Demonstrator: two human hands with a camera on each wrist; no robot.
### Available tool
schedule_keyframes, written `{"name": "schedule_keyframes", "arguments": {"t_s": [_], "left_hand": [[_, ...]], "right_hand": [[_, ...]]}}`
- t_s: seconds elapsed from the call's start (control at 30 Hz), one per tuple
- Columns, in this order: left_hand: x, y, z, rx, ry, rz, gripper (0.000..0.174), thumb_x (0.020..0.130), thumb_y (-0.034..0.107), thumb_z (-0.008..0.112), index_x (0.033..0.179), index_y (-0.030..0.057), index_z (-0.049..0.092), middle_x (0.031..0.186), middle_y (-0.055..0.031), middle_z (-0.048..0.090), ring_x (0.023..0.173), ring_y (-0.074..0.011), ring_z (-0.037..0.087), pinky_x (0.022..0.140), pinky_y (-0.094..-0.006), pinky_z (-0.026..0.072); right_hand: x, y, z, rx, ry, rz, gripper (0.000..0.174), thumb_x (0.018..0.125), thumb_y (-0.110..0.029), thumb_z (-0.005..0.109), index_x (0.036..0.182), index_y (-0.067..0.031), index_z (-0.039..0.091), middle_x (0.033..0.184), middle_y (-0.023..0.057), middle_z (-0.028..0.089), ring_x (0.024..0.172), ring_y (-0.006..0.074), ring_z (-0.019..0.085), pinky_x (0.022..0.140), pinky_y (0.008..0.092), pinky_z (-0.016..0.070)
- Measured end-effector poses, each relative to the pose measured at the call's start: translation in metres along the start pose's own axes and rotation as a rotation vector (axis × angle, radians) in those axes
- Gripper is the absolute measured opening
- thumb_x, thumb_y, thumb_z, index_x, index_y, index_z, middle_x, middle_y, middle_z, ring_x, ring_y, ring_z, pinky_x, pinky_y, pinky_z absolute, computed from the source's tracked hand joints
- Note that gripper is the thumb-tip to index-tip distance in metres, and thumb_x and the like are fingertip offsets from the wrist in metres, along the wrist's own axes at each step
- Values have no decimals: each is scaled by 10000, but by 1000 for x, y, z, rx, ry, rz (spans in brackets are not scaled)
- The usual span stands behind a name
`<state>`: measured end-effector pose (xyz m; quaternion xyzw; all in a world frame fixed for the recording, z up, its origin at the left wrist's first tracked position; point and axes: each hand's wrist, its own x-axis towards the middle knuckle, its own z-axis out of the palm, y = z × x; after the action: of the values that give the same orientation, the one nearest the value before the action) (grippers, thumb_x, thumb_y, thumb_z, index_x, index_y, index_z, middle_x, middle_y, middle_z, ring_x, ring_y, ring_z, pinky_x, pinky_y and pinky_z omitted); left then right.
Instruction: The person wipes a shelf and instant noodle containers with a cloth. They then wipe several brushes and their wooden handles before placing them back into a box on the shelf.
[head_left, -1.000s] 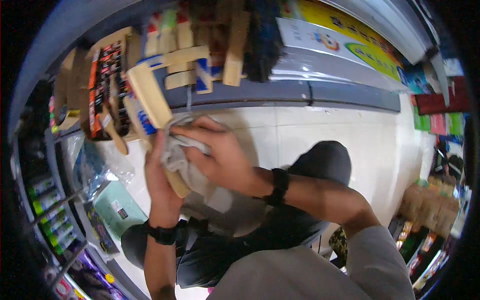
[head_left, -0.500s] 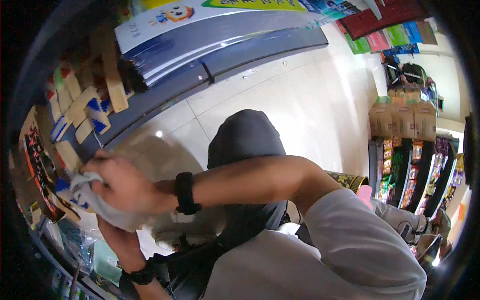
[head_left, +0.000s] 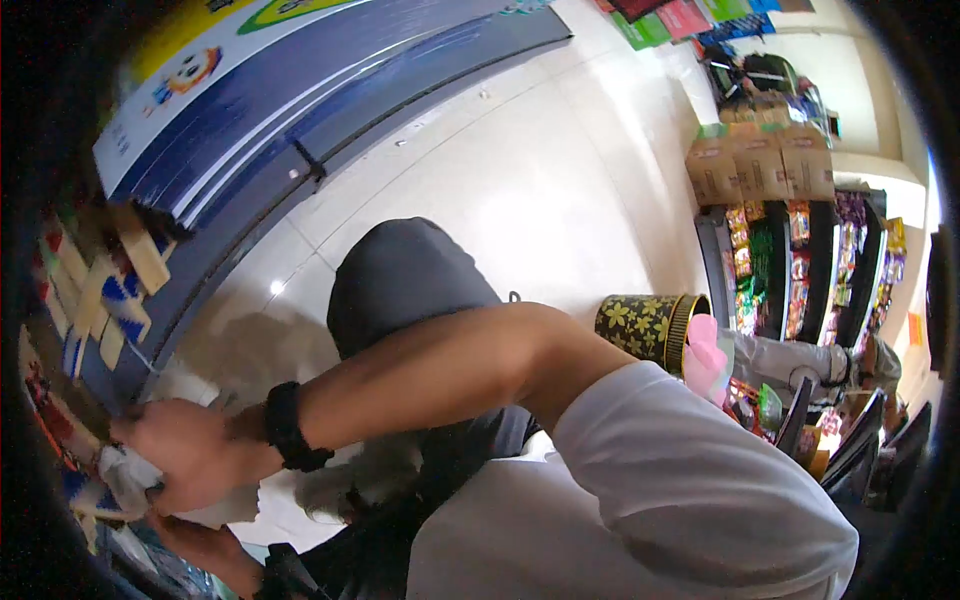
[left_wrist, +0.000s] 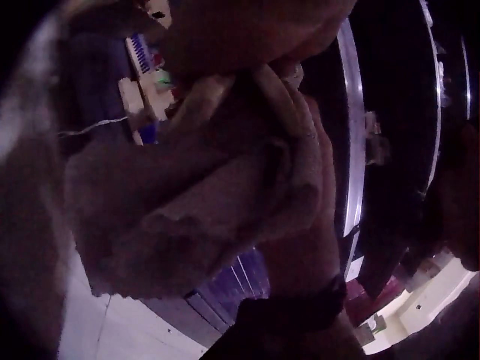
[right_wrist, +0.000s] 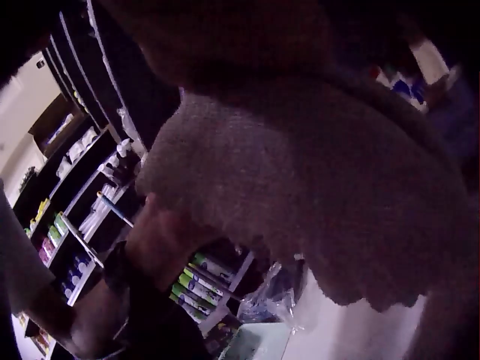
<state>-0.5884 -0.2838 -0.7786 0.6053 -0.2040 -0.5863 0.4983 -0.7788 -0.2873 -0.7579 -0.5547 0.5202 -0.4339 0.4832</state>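
Observation:
At the lower left of the head view, my right hand [head_left: 185, 450] grips a grey cloth [head_left: 128, 482] and presses it against the wooden brush held in my left hand. The left hand [right_wrist: 169, 229], mostly covered by the cloth, grips that brush from below. Only a bit of the brush's blue bristles [head_left: 88, 493] shows beside the cloth; its handle is hidden. Across the left wrist view the cloth [left_wrist: 202, 202] hangs in wide folds between the hands, and in the right wrist view it droops with a scalloped edge.
More wooden brushes [head_left: 105, 300] lie piled on the low shelf ledge at left. A long printed carton [head_left: 230, 120] sits further along it. Right of my knee stand a black-and-gold flowered bin [head_left: 640, 325] and stocked snack shelves [head_left: 800, 270]. A pale green basket [right_wrist: 259, 341] is on the floor.
The head view has swung right, so the hands and brushes now sit at its left edge. The right hand has kept the cloth on the brush, which is now mostly hidden.

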Motion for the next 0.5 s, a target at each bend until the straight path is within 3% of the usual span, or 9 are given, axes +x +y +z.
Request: {"name": "schedule_keyframes", "arguments": {"t_s": [0.1, 0.13, 0.17, 0.2, 0.27, 0.37, 0.4, 0.47, 0.5], "left_hand": [[-13, 3, 5, 522, -71, 367, 587, 970, 418, 412, 1384, 3, 368, 1445, -180, 369, 1332, -301, 369, 1126, -452, 272], [-5, 3, -10, 793, -189, 606, 600, 969, 431, 413, 1389, 6, 364, 1457, -189, 353, 1352, -304, 347, 1133, -452, 259], [-28, 8, 10, 745, -162, 585, 624, 864, 140, 599, 1422, 16, 349, 1467, -175, 364, 1350, -302, 357, 1149, -446, 239], [-25, 9, 1, 750, -157, 588, 624, 864, 140, 599, 1422, 16, 349, 1467, -175, 364, 1350, -302, 357, 1149, -446, 239], [-11, 7, -33, 1157, -389, 1100, 685, 947, 404, 504, 1429, -28, 281, 1488, -231, 272, 1371, -326, 313, 1142, -477, 230], [27, -1, -96, 1309, -348, 1052, 704, 948, 387, 520, 1436, -44, 251, 1501, -233, 239, 1375, -332, 304, 1144, -479, 220], [11, -10, -82, 1199, -216, 853, 678, 962, 401, 489, 1438, -28, 266, 1492, -219, 274, 1364, -331, 323, 1131, -470, 253], [-21, -1, 5, 217, 57, 75, 658, 956, 404, 494, 1441, 9, 289, 1474, -190, 326, 1341, -322, 361, 1115, -459, 285], [-21, -4, 7, 173, 10, 56, 646, 947, 405, 507, 1434, 27, 312, 1453, -176, 357, 1324, -307, 384, 1105, -454, 303]], "right_hand": [[4, 15, 25, 13, 367, -116, 563, 628, -248, 739, 1068, 31, 526, 846, 226, 617, 846, 422, 616, 709, 484, 495], [3, 14, 22, 14, 370, -112, 563, 628, -248, 739, 1068, 31, 526, 846, 226, 617, 846, 422, 616, 709, 484, 495], [2, 11, 17, 65, 248, -56, 578, 640, -246, 734, 1097, 31, 513, 857, 234, 610, 874, 420, 607, 734, 485, 486], [0, 7, 12, 117, 123, -2, 593, 652, -243, 729, 1126, 31, 500, 868, 242, 603, 903, 417, 597, 760, 486, 477], [-14, -3, 4, 162, 40, 3, 598, 661, -237, 724, 1142, 26, 485, 890, 250, 599, 926, 414, 592, 782, 483, 475], [-22, -9, 0, 198, -33, 19, 590, 673, -224, 719, 1146, 18, 463, 919, 258, 594, 946, 408, 591, 798, 478, 474], [-22, -8, 3, 183, -22, 32, 577, 674, -218, 719, 1134, 14, 456, 927, 258, 594, 942, 406, 594, 793, 477, 476], [-18, -1, 11, 85, 63, 23, 538, 691, -204, 709, 1128, -6, 465, 931, 253, 591, 934, 406, 594, 783, 488, 472], [-10, 7, 12, 55, 147, 51, 542, 698, -198, 708, 1150, -22, 466, 956, 249, 583, 930, 413, 589, 776, 490, 470]]}}
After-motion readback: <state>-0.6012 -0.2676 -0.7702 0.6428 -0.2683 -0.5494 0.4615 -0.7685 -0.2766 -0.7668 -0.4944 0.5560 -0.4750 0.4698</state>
